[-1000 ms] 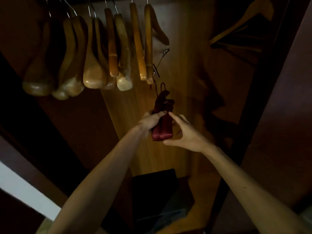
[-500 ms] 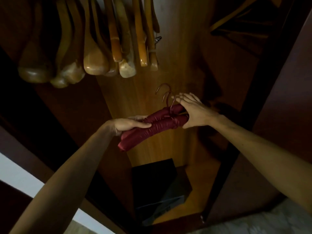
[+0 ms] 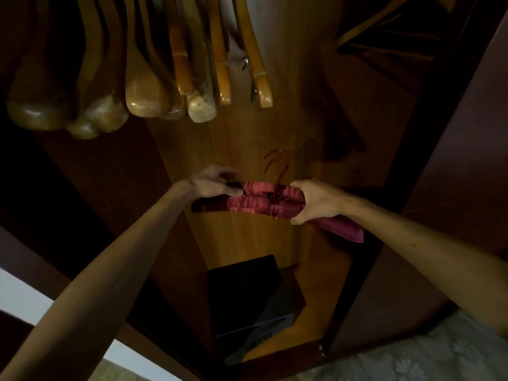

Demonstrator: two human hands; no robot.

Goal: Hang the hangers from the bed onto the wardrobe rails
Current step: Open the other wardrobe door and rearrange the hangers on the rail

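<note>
A small bundle of dark red padded hangers lies level in front of me inside the open wardrobe, its thin hooks pointing up. My right hand grips the right part of the bundle, whose red end sticks out past my wrist. My left hand pinches the left end of the upper hanger; it is blurred. Several wooden hangers hang in a row above, their rail out of view beyond the top edge.
A black box sits on the wardrobe floor below my hands. A wooden hanger hangs in the dark upper right. The wardrobe door stands open at the right. Pale patterned floor shows at the bottom right.
The red hangers went from hanging upright to lying level. My right hand shifted from the hooks onto the right half, and my left hand slid to the left end.
</note>
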